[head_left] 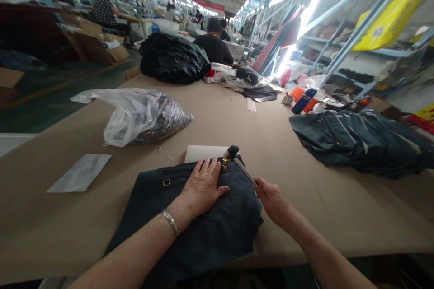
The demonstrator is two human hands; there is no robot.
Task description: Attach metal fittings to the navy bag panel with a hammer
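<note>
Dark blue fabric (149, 216) with a zip and gold rings lies at the table's near edge. My left hand (203, 185) presses flat on it beside the zip, fingers stretched out. In my right hand (271, 196) is the handle of a small hammer (243, 169), whose black head is over the gold fitting at the fabric's top right corner. A pale board (203, 152) shows from under the fabric's far edge.
On the brown table (224, 117) are a clear plastic bag (135, 115), a white paper (81, 172), a dark fabric stack (172, 58) and blue fabric pieces (356, 140) at right. A person (213, 47) sits beyond the far end.
</note>
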